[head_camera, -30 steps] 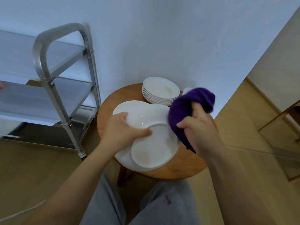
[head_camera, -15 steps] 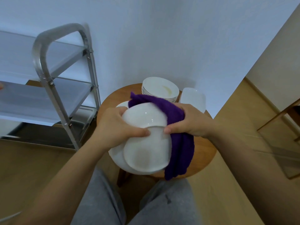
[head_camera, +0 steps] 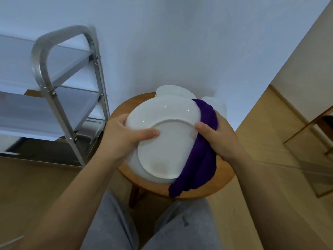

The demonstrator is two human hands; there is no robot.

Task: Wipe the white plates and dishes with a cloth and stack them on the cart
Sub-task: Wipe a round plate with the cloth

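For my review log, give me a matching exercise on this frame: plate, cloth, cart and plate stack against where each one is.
Things:
1. plate
2. cloth
3. cart
4. plate stack

Places:
A. on the floor, left of the table
B. at the table's far edge
C. gripped by the left hand, underside up
D. under the right hand, against the plate's right edge

Pairs: 1-C, 2-D, 3-A, 4-B

White plate tilted, underside up
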